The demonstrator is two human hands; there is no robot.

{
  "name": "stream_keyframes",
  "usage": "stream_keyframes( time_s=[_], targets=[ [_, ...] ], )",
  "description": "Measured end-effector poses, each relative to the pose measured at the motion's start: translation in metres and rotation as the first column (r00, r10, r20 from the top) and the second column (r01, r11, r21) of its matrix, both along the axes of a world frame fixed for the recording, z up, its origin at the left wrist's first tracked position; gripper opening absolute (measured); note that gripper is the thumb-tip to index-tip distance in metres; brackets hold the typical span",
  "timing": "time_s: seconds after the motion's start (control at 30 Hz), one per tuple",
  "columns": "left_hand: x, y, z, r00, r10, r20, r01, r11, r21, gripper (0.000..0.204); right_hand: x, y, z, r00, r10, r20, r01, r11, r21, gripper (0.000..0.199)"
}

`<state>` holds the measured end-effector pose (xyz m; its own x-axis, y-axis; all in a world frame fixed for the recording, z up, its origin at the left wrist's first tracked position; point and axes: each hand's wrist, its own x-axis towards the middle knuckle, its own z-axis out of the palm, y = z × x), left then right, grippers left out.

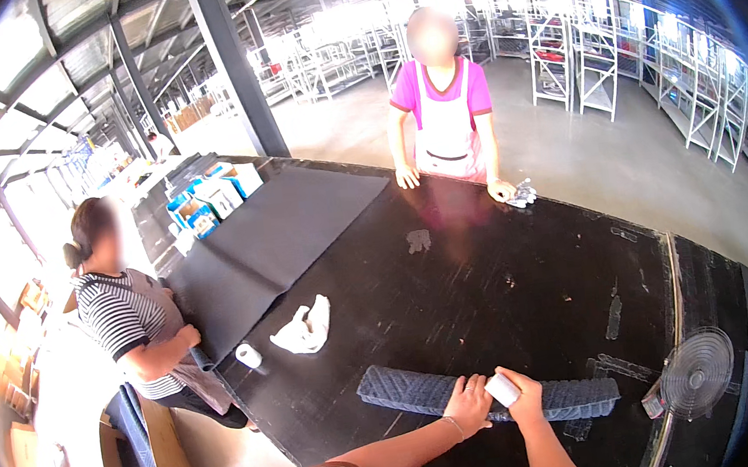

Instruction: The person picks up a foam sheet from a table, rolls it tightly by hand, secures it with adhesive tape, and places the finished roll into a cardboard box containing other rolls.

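A dark blue-grey quilted mat, rolled into a long cylinder, lies across the near part of the black table. My left hand bends its fingers over the middle of this rolled mat and holds it. Close to its right, my right hand grips a small white roll against the mat's upper side. Whether that roll is tape or film cannot be made out. The mat's two ends stick out on either side of my hands.
A small fan stands at the table's right. White gloves and another white roll lie left. A dark sheet and blue-white boxes are farther off. One co-worker stands left, another across the table.
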<state>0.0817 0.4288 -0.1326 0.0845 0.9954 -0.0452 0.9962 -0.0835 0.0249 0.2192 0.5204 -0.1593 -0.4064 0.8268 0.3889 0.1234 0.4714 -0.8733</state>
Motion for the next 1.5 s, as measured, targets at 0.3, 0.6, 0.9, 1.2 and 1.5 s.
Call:
stream_keyframes(
  time_s=[0.3, 0.6, 0.9, 1.2, 1.5],
  targets=[
    [-0.029, 0.059, -0.016, 0.986, -0.008, 0.167, 0.026, 0.994, -0.106, 0.084, 0.012, -0.023, -0.016, 1.0, -0.001, -0.01, 0.002, 0.994, 0.106, 0.025],
    [-0.052, 0.079, -0.024, 0.97, -0.151, 0.191, 0.137, 0.987, 0.081, 0.103, -0.019, 0.036, -0.018, 0.997, -0.065, 0.034, 0.065, 0.998, 0.001, 0.022],
    [-0.037, 0.072, -0.024, 0.994, -0.068, 0.087, 0.061, 0.995, 0.082, 0.102, -0.018, 0.035, -0.001, 0.999, -0.031, 0.014, 0.029, 0.994, 0.105, 0.026],
    [-0.042, 0.089, -0.002, 0.993, -0.093, 0.069, 0.088, 0.994, 0.07, 0.059, 0.005, -0.026, -0.035, 0.992, -0.123, 0.03, 0.125, 0.991, -0.055, 0.024],
    [-0.01, 0.0, 0.005, 0.982, -0.144, 0.12, 0.157, 0.982, -0.102, 0.059, 0.055, -0.115, -0.028, 0.977, -0.048, 0.21, 0.09, 0.977, -0.196, 0.025]
  ],
)
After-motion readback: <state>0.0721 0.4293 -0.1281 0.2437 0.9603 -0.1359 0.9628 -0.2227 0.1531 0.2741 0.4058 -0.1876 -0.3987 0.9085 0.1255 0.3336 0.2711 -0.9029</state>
